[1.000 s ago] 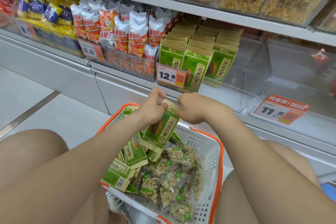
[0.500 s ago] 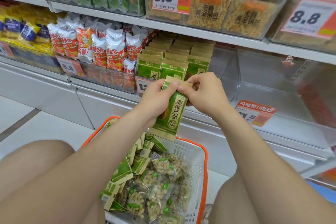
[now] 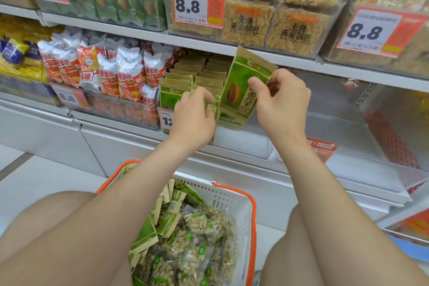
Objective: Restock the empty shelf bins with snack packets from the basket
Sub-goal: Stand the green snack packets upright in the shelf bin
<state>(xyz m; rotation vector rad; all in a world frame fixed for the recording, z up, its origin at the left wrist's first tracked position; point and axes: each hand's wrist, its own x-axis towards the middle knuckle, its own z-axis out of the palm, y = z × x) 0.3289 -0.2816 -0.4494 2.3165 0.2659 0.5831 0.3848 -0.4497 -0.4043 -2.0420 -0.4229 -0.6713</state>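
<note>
Basket (holding packets) sits below the shelf bins.

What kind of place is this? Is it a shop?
Most likely a shop's snack aisle. Price tags hang along the shelves, red-and-white snack packets stand in rows, and a shopping basket holds more.

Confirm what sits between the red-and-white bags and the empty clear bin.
Head view: rows of green seed packets, with the right hand holding one more packet at their right edge.
</note>
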